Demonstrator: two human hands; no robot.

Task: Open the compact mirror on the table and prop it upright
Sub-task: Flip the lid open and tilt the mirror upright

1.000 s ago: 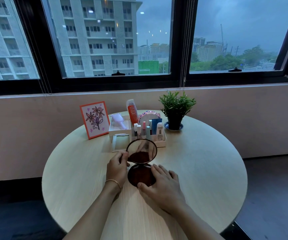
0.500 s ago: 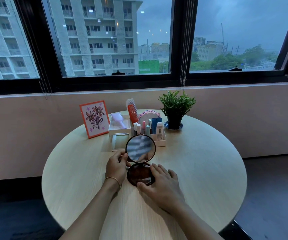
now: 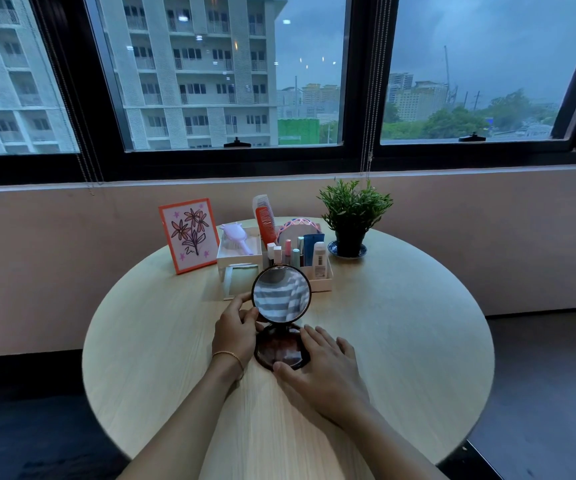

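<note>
A round brown compact mirror (image 3: 281, 294) stands open near the middle of the round wooden table (image 3: 400, 341). Its upper half is raised close to upright and reflects a striped shirt. Its lower half lies flat on the table. My left hand (image 3: 236, 325) grips the left rim of the raised half with thumb and fingers. My right hand (image 3: 324, 367) lies with fingers spread against the right and front edge of the flat half, thumb at its front rim.
Just behind the mirror stands a white organiser (image 3: 321, 277) with cosmetics, an orange comb (image 3: 266, 221) and a lilac brush (image 3: 236, 239). A small white-framed mirror (image 3: 241, 278) lies beside it. An orange-framed flower picture (image 3: 189, 233) stands back left, a potted plant (image 3: 352, 216) back right.
The upper half has swung up from a backward tilt to near upright; its reflection changed from dark brown to a striped shirt. Both hands stayed at the mirror.
</note>
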